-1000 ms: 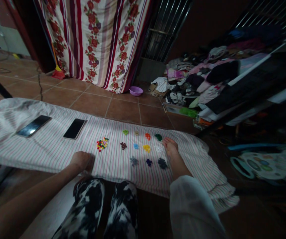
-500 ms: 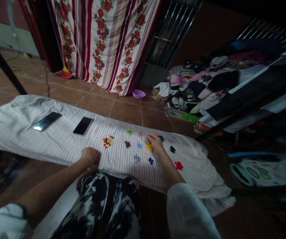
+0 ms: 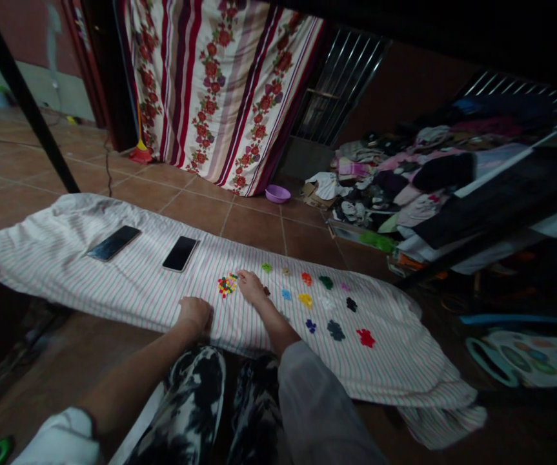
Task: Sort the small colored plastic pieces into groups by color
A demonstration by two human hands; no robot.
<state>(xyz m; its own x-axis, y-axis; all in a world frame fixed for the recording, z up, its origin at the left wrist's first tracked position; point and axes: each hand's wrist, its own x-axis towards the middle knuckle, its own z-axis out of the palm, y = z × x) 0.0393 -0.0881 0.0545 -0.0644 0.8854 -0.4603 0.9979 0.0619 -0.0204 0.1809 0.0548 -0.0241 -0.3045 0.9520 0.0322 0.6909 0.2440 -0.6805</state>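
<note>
My right hand (image 3: 252, 287) reaches over the striped cloth, its fingertips bent together at the right edge of a mixed pile of small coloured pieces (image 3: 226, 285). Whatever lies between those fingertips is too small to make out. My left hand (image 3: 195, 312) rests curled at the cloth's near edge, left of the mixed pile, with its fingers tucked out of sight. Single-colour heaps spread to the right: light green (image 3: 266, 267), light blue (image 3: 286, 294), yellow (image 3: 305, 300), orange (image 3: 306, 279), purple (image 3: 310, 326) and red (image 3: 366, 338). Brown pieces (image 3: 266, 291) are partly hidden by my right hand.
Two dark-screened phones, one on the left (image 3: 114, 243) and one nearer the pile (image 3: 180, 254), lie on the striped cloth (image 3: 152, 290). Beyond are a purple bowl (image 3: 277, 194), a flowered curtain (image 3: 239, 84) and a clothes heap (image 3: 404, 174). A dark pole (image 3: 26, 97) stands at left.
My right hand has moved left from beside the yellow heap to the mixed pile, uncovering the orange heap. My left hand stays at the cloth's near edge. The whole view has shifted slightly.
</note>
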